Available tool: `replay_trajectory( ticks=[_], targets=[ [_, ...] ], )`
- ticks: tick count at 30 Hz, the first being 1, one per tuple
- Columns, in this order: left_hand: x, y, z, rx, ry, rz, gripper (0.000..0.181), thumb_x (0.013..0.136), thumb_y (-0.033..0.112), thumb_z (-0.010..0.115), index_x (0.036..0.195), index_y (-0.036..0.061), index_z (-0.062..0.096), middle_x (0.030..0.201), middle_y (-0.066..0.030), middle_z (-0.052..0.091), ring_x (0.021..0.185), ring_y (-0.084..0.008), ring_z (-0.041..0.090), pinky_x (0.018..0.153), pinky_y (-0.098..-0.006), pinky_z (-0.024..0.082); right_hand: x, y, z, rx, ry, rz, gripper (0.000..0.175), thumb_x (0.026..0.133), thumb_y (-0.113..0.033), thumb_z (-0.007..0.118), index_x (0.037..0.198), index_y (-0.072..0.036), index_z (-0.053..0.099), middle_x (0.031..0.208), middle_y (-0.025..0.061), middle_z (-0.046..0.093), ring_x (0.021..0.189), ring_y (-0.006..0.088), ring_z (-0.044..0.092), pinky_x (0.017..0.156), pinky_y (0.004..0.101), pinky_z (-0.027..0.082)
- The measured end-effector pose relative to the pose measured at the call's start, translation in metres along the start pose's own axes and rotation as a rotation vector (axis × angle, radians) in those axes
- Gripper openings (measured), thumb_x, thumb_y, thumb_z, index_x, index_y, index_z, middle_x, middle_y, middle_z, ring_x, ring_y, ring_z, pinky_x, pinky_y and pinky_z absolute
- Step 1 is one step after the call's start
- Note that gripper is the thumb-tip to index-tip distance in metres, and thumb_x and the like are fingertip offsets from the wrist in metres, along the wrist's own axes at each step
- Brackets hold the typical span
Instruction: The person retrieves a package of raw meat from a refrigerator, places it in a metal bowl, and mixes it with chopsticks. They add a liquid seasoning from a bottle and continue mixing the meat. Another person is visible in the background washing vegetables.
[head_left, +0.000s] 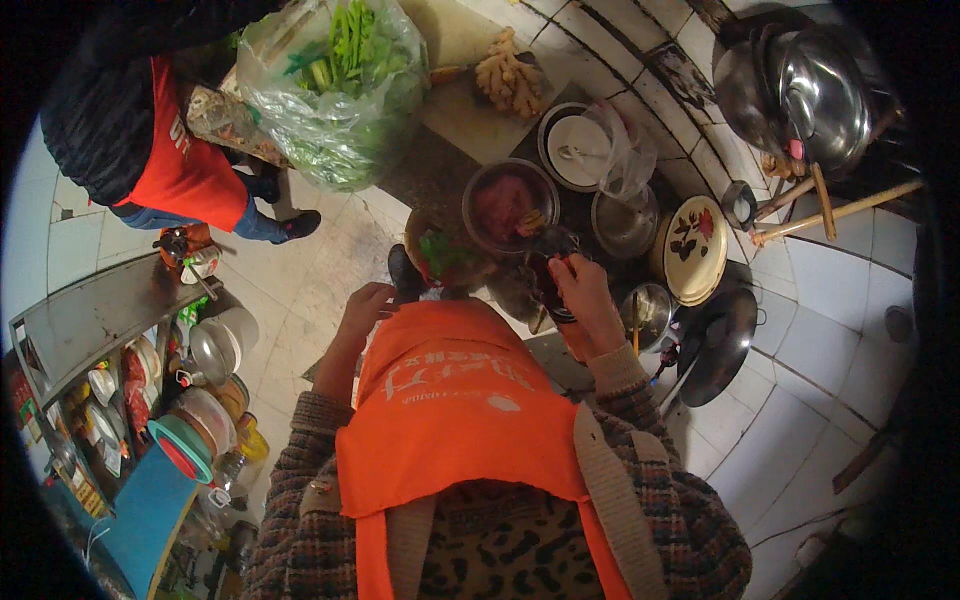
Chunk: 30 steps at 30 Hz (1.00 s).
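My right hand (583, 296) is closed around a dark reddish bottle or jar (541, 276); the fingers hide part of it. Just beyond lies a metal bowl (471, 196) of pink minced meat (502, 201), with a small yellowish-brown heap (532, 223) at one side. My left hand (367, 309) hangs over the left edge of my orange apron (450, 360), fingers bent and somewhat apart, holding nothing. A bowl with chopped greens (439, 253) is near it, in front of me. Farther right stands a container of white powder (577, 142) with a spoon and a plastic bag (626, 165) at its rim.
A clear bag of green vegetables (337, 112) and a ginger root (510, 75) occupy the far counter. An enamel lid (694, 247), a black wok (720, 349) and metal basins (817, 97) are on the right. A person (180, 157) stands far left, above loaded shelves (112, 292).
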<state>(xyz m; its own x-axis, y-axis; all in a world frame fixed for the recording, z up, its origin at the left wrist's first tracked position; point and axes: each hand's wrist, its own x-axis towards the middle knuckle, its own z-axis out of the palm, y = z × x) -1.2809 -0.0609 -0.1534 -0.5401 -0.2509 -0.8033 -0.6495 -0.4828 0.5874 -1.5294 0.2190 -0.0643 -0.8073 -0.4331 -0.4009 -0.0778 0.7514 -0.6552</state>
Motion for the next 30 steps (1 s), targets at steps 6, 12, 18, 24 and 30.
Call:
replay_trajectory(
  ticks=[6,12,18,24,30],
  targets=[
    [0.001,0.001,-0.001,-0.007,-0.003,0.004,0.035,0.092,0.028,0.06,0.112,-0.0017,0.064,0.104,-0.0099,0.067,0.086,-0.0212,0.068,0.075,-0.0317,0.054,0.004,-0.003,-0.001,-0.017,0.009,-0.009,0.03,0.094,-0.022,0.063,0.079,0.004,0.061,0.06,0.0074,0.059,0.053,0.0115,0.055,0.05,0.0304,0.043],
    [0.002,0.0,-0.001,-0.009,0.007,-0.004,0.034,0.092,0.028,0.061,0.111,-0.0004,0.064,0.103,-0.0092,0.067,0.087,-0.0207,0.068,0.075,-0.0314,0.053,0.006,-0.01,-0.006,-0.02,-0.013,0.058,0.032,0.092,-0.028,0.065,0.084,0.003,0.064,0.064,0.0181,0.062,0.056,0.0281,0.064,0.054,0.0382,0.047],
    [0.004,-0.002,-0.002,0.008,-0.02,-0.021,0.032,0.095,0.027,0.056,0.114,0.0021,0.063,0.109,-0.008,0.067,0.089,-0.021,0.068,0.08,-0.0326,0.052,0.01,-0.004,-0.004,-0.071,0.016,-0.002,0.034,0.092,-0.03,0.065,0.084,0.003,0.064,0.065,0.0204,0.063,0.059,0.0322,0.066,0.054,0.0402,0.048],
    [0.007,-0.005,0.0,0.037,-0.026,0.005,0.031,0.095,0.026,0.056,0.114,0.0023,0.063,0.109,-0.0083,0.067,0.09,-0.0209,0.068,0.08,-0.0329,0.052,0.011,-0.006,-0.006,-0.078,0.031,-0.013,0.034,0.092,-0.03,0.065,0.083,0.002,0.064,0.065,0.0197,0.063,0.057,0.0311,0.065,0.054,0.0396,0.049],
    [0.008,-0.004,0.002,0.029,-0.008,-0.033,0.033,0.095,0.027,0.056,0.116,0.001,0.062,0.11,-0.01,0.067,0.091,-0.022,0.068,0.081,-0.0337,0.052,0.011,-0.015,-0.009,-0.083,0.018,0.018,0.032,0.092,-0.029,0.066,0.083,0.002,0.064,0.064,0.0186,0.063,0.055,0.0289,0.065,0.054,0.0386,0.049]
  ],
)
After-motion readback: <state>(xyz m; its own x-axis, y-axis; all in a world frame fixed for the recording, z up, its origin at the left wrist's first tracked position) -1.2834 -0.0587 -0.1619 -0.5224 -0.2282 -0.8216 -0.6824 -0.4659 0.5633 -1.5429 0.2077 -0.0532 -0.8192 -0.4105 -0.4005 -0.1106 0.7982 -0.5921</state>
